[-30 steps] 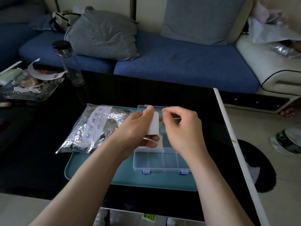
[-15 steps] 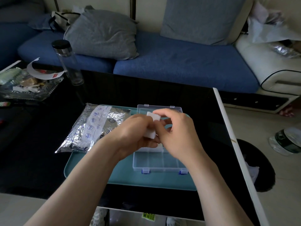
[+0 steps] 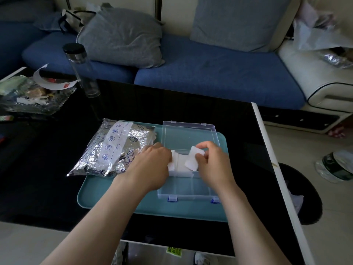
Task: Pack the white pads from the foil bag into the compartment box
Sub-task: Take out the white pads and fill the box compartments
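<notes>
Head view: both hands worked at the open box's point(image 3: 188, 186) far row, left hand point(image 3: 150, 165) pressing pads point(image 3: 176, 161) flat, right hand point(image 3: 212, 161) pinching one pad point(image 3: 193, 159) to seat it; bag point(image 3: 114, 148) lay left.

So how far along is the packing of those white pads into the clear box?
Early on, it seems. The compartment box lies open on the teal tray. Both hands are pressing white pads into its far row: the left hand on one side, the right hand pinching another pad. The near compartments look empty, and the foil bag still looks bulky.
</notes>
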Demonstrator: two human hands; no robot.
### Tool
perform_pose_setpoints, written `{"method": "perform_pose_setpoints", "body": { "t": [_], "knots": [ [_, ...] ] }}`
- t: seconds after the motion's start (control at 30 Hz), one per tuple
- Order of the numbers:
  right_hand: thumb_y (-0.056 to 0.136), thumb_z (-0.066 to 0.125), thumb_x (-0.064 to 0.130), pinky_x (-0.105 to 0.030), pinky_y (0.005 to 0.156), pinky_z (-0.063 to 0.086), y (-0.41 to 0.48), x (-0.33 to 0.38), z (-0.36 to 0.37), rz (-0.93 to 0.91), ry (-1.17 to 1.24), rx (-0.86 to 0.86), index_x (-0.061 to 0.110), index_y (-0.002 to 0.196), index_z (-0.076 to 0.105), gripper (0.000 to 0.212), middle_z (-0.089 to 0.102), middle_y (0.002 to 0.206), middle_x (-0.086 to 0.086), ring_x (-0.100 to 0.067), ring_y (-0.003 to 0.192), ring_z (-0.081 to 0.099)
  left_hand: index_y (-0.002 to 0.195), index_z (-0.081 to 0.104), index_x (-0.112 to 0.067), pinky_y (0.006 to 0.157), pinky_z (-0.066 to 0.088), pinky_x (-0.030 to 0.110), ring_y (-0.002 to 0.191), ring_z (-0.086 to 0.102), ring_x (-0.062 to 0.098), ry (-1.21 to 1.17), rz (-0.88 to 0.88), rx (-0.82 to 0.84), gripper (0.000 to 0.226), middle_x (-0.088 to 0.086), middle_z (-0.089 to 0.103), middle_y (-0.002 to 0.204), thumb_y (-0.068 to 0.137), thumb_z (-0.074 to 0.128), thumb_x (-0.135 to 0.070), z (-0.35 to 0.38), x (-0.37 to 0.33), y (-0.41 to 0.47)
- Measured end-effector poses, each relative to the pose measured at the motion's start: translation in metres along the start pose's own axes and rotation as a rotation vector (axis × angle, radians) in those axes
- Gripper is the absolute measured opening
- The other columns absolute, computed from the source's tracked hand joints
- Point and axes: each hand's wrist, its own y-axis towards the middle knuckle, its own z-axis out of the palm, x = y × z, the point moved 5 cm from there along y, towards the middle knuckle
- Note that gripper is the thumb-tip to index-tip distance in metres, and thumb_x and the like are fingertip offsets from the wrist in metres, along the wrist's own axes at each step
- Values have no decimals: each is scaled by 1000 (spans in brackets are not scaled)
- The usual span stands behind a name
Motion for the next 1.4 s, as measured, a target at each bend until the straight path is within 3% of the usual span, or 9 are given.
{"method": "perform_pose_setpoints", "body": {
  "t": [0.1, 0.33, 0.53, 0.63, 0.77, 0.87, 1.2, 1.33, 1.4],
  "knots": [
    [104, 58, 11, -31, 63, 42, 3, -4, 17, 21, -12, 38, 20, 124, 54, 22, 69, 96, -9, -24, 88, 66, 123, 70, -19, 101, 52, 44, 120, 60, 29, 32, 23, 23, 38, 7, 59, 131, 92, 55, -3, 1, -1, 0],
    [96, 71, 7, -19, 61, 39, 12, 9, 34, 4, -100, 36, 22, 104, 69, 17, 65, 84, 5, -12, 80, 60, 120, 71, -16, 99, 52, 42, 120, 59, 27, -30, 25, 64, 32, 7, 60, 127, 94, 54, -8, 1, 4, 3],
    [91, 76, 14, -34, 71, 61, 13, 12, 38, 61, -206, -2, 19, 75, 76, 17, 74, 77, 1, -17, 74, 72, 101, 73, -27, 81, 57, 42, 102, 66, 32, -88, -66, -224, 27, 3, 70, 107, 86, 58, -9, -26, 18, 2],
    [94, 68, 8, -38, 75, 63, 8, 21, 37, 67, -276, 59, 18, 82, 78, 18, 76, 82, -3, -24, 79, 73, 112, 63, -18, 89, 50, 45, 114, 54, 35, 104, -171, -320, 25, 7, 58, 120, 87, 68, -21, -37, 29, -2],
    [92, 57, 1, -37, 74, 62, 0, 56, 26, -10, -311, -45, 10, 95, 78, 23, 75, 93, -9, -29, 85, 70, 124, 43, -15, 92, 46, 49, 122, 43, 38, 149, -370, -182, 63, 9, 44, 129, 83, 75, -49, -33, 50, -10],
    [96, 58, 5, -31, 93, 56, -6, 77, 31, -18, -111, -23, 13, 121, 77, 32, 77, 114, -5, -23, 112, 69, 124, 40, -12, 92, 51, 54, 123, 41, 41, 56, -394, -144, 60, 12, 43, 129, 86, 72, -45, -33, 57, -13],
    [98, 70, 35, -39, 108, 50, 6, 96, 82, 62, 290, 81, 15, 144, 60, 52, 68, 130, -1, -20, 124, 62, 118, 50, -8, 101, 35, 46, 109, 53, 43, -164, -324, -239, 29, 18, 54, 119, 92, 46, -18, -39, 71, -16],
    [93, 73, 25, -41, 81, 59, 6, 100, 94, 53, 288, 21, 20, 88, 70, 7, 72, 83, 8, -22, 90, 70, 136, 51, -10, 107, 31, 43, 125, 49, 35, -189, -299, -230, 61, 12, 54, 130, 81, 30, -28, -46, 67, -21],
    [89, 76, 23, -42, 68, 57, 7, 99, 99, 57, 305, -18, 18, 71, 67, 21, 70, 68, 2, -25, 73, 69, 138, 50, -10, 107, 29, 42, 126, 48, 33, -187, -295, -221, 58, 11, 54, 131, 85, 34, -27, -46, 67, -21]
  ]
}}
